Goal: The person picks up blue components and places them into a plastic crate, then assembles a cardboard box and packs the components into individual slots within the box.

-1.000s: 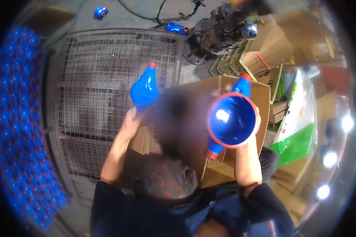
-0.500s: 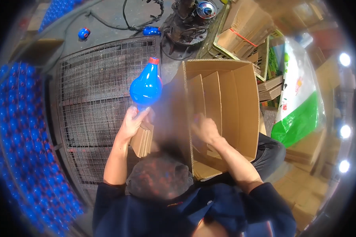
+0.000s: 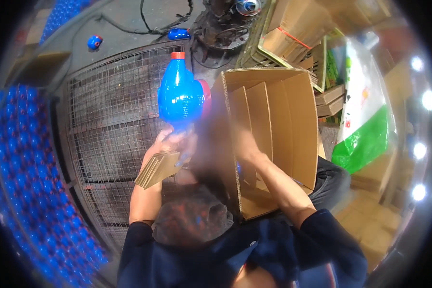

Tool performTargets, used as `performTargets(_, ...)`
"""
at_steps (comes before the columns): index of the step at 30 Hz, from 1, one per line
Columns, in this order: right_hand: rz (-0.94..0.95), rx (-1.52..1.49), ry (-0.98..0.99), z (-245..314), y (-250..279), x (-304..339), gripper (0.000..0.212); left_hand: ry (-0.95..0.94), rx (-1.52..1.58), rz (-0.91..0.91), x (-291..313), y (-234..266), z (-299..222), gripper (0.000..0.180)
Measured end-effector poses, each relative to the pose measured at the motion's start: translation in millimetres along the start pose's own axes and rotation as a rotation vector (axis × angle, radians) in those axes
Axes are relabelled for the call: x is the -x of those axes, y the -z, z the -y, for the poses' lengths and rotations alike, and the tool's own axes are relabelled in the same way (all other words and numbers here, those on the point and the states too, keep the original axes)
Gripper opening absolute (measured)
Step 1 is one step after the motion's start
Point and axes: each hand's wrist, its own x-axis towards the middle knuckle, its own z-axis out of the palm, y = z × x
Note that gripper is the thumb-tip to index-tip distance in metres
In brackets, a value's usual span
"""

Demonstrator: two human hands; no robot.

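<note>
In my left hand (image 3: 164, 139) is a glossy blue bulb-shaped shell (image 3: 177, 98), standing neck up, with a red threaded neck and a wider red threaded opening on its right side. The same hand also grips a small stack of flat cardboard pieces (image 3: 158, 168) below the shell. To the right stands an open cardboard box (image 3: 300, 129), with upright cardboard dividers (image 3: 266, 115) splitting it into rows. My right hand (image 3: 247, 146) reaches into the box on its left side; its fingers are blurred and partly hidden. Something small and blue shows inside the box near my right wrist.
Many blue shells (image 3: 29, 177) with red ends lie packed at the left. A wire-mesh rack (image 3: 110, 110) lies before me. Two loose blue shells, one (image 3: 94, 42) at far left, lie beyond it. Folded cardboard (image 3: 288, 45) and a green-white plastic bag (image 3: 362, 139) sit at right.
The blue shell has turned, so its side opening now shows, and has risen slightly. The cardboard stack has swung leftward. My right hand stays in the box, a little higher.
</note>
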Motion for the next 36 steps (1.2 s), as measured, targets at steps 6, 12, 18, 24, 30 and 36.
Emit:
performTargets(6,-0.111,-1.475,0.040,151.9,116.8,-25.7,0.043,0.038,0.230,0.499,-17.7,-37.6,8.2,0.031)
performTargets(12,0.205,-1.878,0.019,158.6,116.9,-12.7,0.065,0.157,0.338,0.560,-23.4,-49.9,38.4,0.039)
performTargets(18,-0.119,-1.445,0.036,157.0,110.6,-1.2,0.064,0.063,-0.068,0.094,-30.2,-40.8,40.3,0.045)
performTargets(24,-0.155,-1.544,0.057,143.4,101.8,-0.4,0.053,0.093,-0.288,-0.057,-17.0,-35.3,40.5,0.052)
performTargets(30,0.102,-1.556,0.135,134.1,114.0,-1.9,0.054,0.236,-0.161,0.301,-4.7,-13.8,46.8,0.060)
performTargets(36,0.001,-1.544,0.051,69.9,143.3,5.7,0.034,0.268,-0.534,-0.095,-3.0,-39.3,18.7,0.066)
